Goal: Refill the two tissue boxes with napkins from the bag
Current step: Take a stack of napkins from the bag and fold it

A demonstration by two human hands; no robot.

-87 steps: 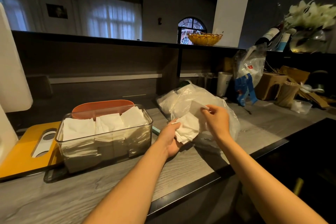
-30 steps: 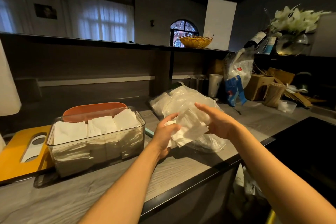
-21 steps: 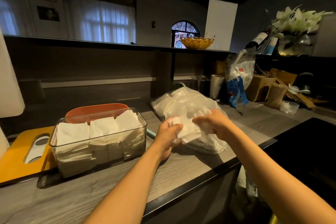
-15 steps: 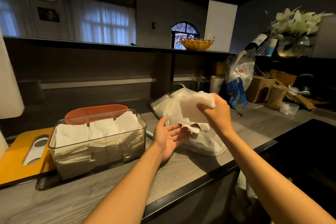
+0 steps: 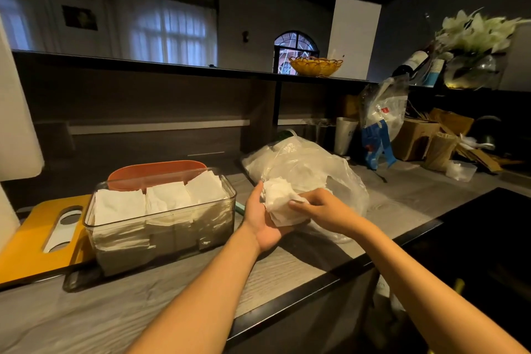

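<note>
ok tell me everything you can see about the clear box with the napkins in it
The clear box is a see-through plastic rectangle with rounded corners and an open top, standing upright on the grey wood-grain counter. White folded napkins fill it in three side-by-side stacks that rise slightly above its rim. An orange box sits directly behind it, and a yellow lid with an oval slot lies at its left; whether either touches it is unclear. Neither hand touches it.

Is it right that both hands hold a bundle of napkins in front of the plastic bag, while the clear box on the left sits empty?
Not quite. The head view shows the clear box packed with white napkins, not empty. The rest holds: the left hand and right hand hold a bundle of napkins in front of the plastic bag.
</note>
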